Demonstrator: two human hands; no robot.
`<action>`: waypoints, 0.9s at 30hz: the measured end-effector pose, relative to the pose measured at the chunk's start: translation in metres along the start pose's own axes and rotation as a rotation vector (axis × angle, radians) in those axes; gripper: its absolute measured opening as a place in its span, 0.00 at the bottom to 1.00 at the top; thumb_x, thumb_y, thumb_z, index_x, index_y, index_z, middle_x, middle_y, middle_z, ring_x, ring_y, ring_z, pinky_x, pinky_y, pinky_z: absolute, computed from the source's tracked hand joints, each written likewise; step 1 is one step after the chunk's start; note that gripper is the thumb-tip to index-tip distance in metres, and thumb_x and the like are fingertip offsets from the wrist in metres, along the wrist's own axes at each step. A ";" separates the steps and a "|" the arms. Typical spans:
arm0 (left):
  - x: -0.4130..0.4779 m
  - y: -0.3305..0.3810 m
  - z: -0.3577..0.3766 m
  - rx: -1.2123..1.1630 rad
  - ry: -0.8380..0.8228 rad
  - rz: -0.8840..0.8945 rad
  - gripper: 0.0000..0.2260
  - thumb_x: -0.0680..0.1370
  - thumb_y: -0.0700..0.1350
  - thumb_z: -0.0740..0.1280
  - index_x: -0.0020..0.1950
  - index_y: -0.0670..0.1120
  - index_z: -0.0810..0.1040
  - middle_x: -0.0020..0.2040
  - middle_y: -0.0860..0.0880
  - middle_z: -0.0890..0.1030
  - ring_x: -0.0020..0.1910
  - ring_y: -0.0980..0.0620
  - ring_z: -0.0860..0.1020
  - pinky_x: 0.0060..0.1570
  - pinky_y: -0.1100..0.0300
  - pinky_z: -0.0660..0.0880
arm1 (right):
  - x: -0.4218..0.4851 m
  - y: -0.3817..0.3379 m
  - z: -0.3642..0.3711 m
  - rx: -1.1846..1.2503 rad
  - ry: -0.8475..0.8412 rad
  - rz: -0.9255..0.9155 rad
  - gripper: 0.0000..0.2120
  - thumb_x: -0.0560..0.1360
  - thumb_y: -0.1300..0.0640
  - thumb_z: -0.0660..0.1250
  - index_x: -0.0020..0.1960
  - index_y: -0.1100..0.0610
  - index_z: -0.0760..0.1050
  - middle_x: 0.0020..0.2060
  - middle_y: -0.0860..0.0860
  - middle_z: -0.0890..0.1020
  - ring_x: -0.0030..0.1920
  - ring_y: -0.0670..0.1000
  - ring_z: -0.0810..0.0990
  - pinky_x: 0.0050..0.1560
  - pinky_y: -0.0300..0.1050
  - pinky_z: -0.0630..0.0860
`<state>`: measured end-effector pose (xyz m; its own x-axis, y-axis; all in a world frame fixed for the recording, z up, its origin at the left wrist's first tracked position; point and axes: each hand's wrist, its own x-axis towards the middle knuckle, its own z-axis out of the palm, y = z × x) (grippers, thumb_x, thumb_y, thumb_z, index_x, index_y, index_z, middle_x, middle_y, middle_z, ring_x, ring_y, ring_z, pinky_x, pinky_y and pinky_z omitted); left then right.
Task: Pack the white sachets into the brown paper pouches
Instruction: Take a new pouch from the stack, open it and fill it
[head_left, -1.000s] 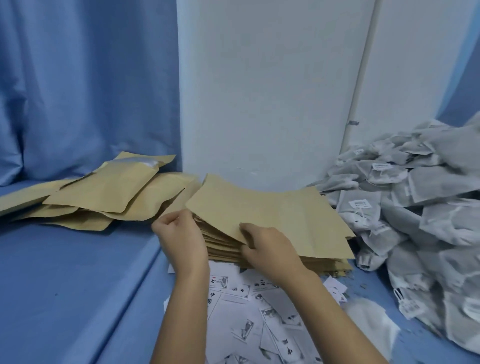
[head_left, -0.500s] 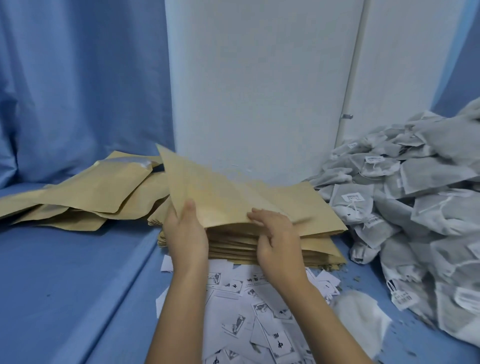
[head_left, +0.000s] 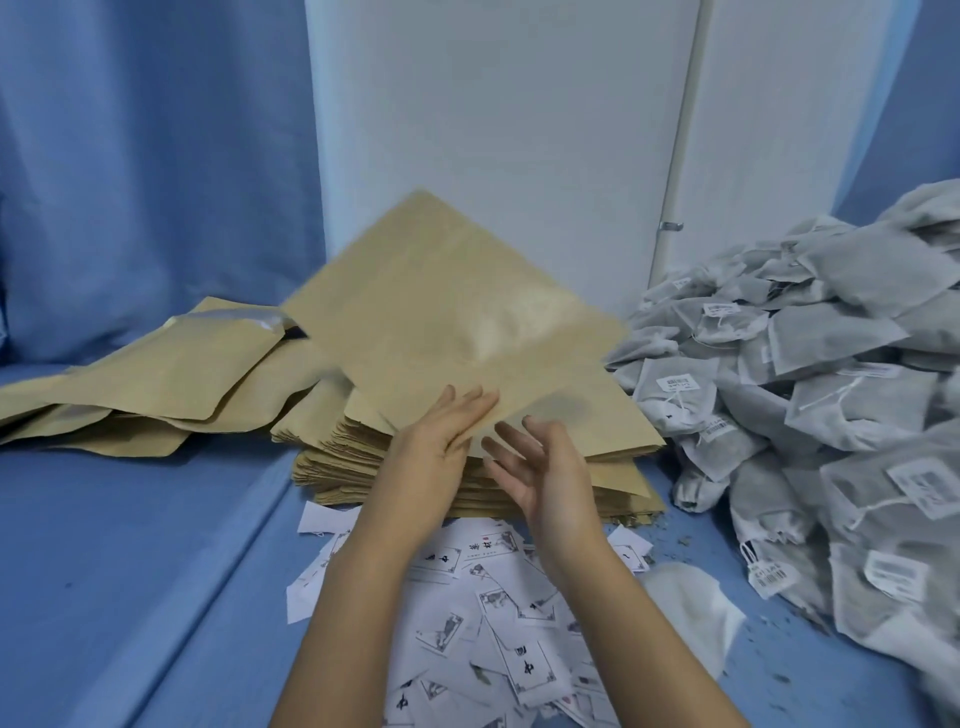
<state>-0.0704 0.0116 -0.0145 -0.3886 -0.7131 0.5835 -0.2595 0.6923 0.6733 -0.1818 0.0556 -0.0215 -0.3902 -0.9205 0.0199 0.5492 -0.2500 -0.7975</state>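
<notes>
Head view: your left hand (head_left: 439, 436) lays straight fingers on the near edge of a tilted brown pouch (head_left: 441, 312) (motion-blurred) above the pouch stack (head_left: 343, 462). Your right hand (head_left: 540, 467) hovers just beside it, fingers spread, holding nothing. The white sachets (head_left: 831, 374) are heaped on the right.

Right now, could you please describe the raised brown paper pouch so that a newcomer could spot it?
Start at the tall white panel at the back; before it lies a neat stack of flat brown pouches. Above that stack one brown paper pouch tilts up, its near corner at the left hand, the only one raised.
</notes>
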 end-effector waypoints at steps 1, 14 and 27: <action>0.000 0.001 0.002 -0.027 -0.027 -0.024 0.19 0.78 0.33 0.63 0.66 0.49 0.75 0.68 0.53 0.72 0.70 0.63 0.60 0.59 0.84 0.53 | 0.000 0.000 -0.001 0.056 -0.006 0.018 0.09 0.80 0.60 0.56 0.53 0.60 0.74 0.54 0.57 0.81 0.52 0.54 0.82 0.54 0.47 0.79; -0.001 0.007 0.016 -0.077 -0.119 -0.355 0.10 0.78 0.46 0.65 0.56 0.49 0.82 0.52 0.54 0.82 0.54 0.58 0.77 0.51 0.67 0.68 | 0.008 0.005 -0.012 0.140 -0.042 0.038 0.11 0.74 0.69 0.52 0.37 0.60 0.68 0.35 0.56 0.72 0.38 0.52 0.75 0.43 0.44 0.80; -0.005 0.017 0.028 0.771 -0.073 -0.131 0.07 0.76 0.45 0.58 0.49 0.52 0.74 0.44 0.55 0.78 0.51 0.55 0.76 0.66 0.47 0.36 | 0.004 0.012 -0.006 -0.109 -0.050 0.025 0.11 0.73 0.75 0.56 0.40 0.60 0.66 0.24 0.51 0.71 0.24 0.44 0.72 0.25 0.36 0.71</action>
<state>-0.0973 0.0300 -0.0184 -0.3623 -0.8039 0.4717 -0.8374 0.5029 0.2140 -0.1810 0.0510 -0.0349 -0.3383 -0.9406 0.0272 0.4740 -0.1952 -0.8586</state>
